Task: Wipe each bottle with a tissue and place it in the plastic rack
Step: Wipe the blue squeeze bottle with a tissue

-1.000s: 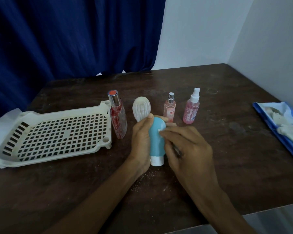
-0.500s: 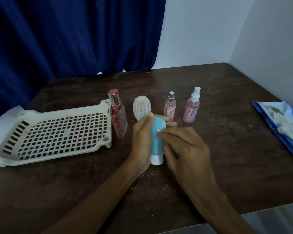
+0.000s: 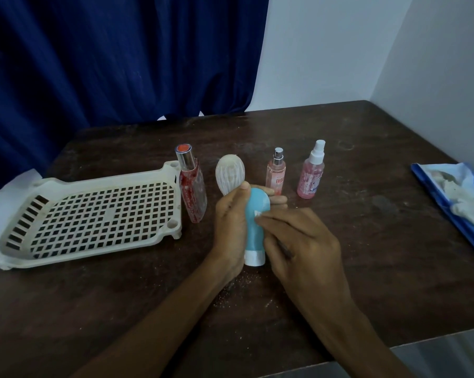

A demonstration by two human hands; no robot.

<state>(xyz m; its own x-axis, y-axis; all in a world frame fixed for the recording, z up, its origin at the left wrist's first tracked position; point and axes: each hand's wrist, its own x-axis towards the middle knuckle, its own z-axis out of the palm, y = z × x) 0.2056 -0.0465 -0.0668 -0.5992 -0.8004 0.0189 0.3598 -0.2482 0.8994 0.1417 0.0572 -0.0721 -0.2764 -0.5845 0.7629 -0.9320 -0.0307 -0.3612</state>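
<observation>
Left hand [image 3: 230, 227] is gripping the cap-down blue bottle [image 3: 255, 227] mid-way along the table [image 3: 380, 255], right hand [image 3: 301, 241] is pinching a tissue [image 3: 257, 213] against its side, plastic rack [image 3: 173, 170] lying toward the left edge.

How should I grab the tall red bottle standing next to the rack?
Wrap your grip round the middle of the tall red bottle, coming from the near side. It stands upright with the rack close on one side and the white ribbed bottle on the other, so the front looks freest.

Rack [image 3: 107, 184] at table's [image 3: 366, 255] left, bottle row [image 3: 276, 173] beside it, held bottle [image 3: 256, 227] in front, packet [image 3: 454, 192] far right
</observation>
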